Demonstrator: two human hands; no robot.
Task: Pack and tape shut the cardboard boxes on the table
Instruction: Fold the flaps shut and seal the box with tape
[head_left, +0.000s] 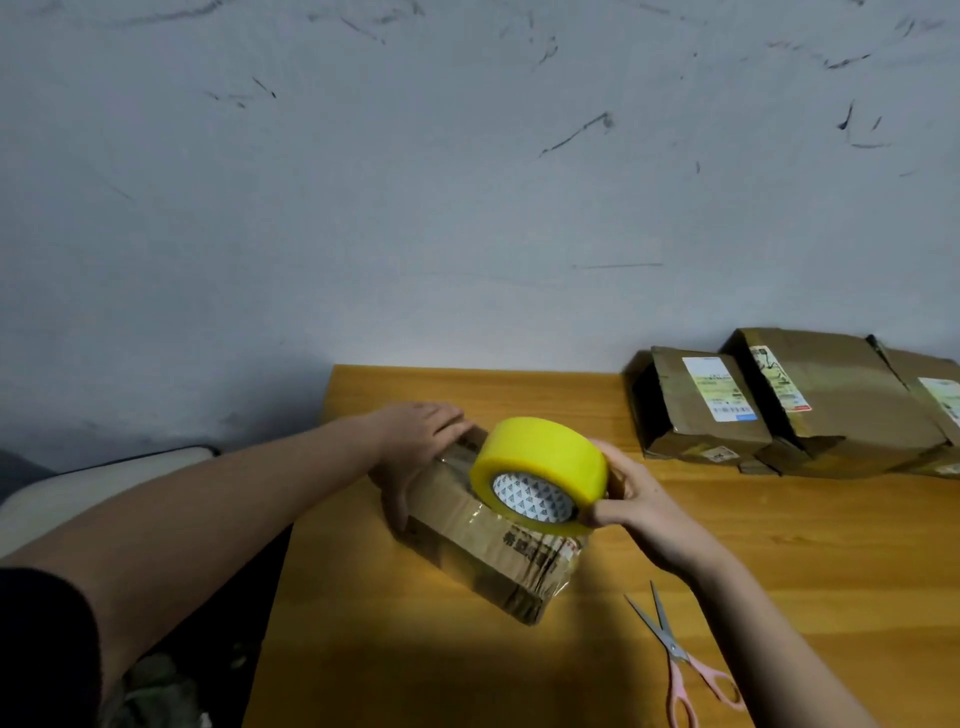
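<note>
A small brown cardboard box (483, 551) lies closed on the wooden table (779, 561), with shiny clear tape across its top. My left hand (415, 441) lies over the box's far left end, fingers straight on top and thumb down its side. My right hand (623, 499) grips a yellow roll of tape (545, 462), held on edge just above the box's far right part. The roll's white patterned core faces me.
Pink-handled scissors (680, 660) lie on the table at the lower right, blades apart. Several labelled cardboard boxes (779, 405) lean together at the back right against the grey wall. The table's left edge runs beside a pale cushion (78, 499).
</note>
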